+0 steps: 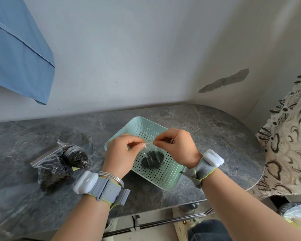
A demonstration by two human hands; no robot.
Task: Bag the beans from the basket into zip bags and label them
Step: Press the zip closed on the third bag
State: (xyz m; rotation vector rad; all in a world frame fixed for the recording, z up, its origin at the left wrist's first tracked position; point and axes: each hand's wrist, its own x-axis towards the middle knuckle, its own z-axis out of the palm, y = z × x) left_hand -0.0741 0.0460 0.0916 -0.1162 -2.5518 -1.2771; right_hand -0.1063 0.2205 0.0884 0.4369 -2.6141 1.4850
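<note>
A clear zip bag (152, 158) with dark beans in its bottom hangs over the mint-green perforated basket (163, 174). My left hand (123, 153) pinches the left end of the bag's top edge. My right hand (177, 145) pinches the right end of the same edge. Both hands hover above the basket, fingers curled. The basket floor around the bag shows no loose beans.
Two filled zip bags of dark beans (64, 162) lie on the grey marble table (215, 136) left of the basket, with a small yellow label (75, 169) peeking out beside them. A patterned cloth (288, 145) hangs at the right. The wall is close behind.
</note>
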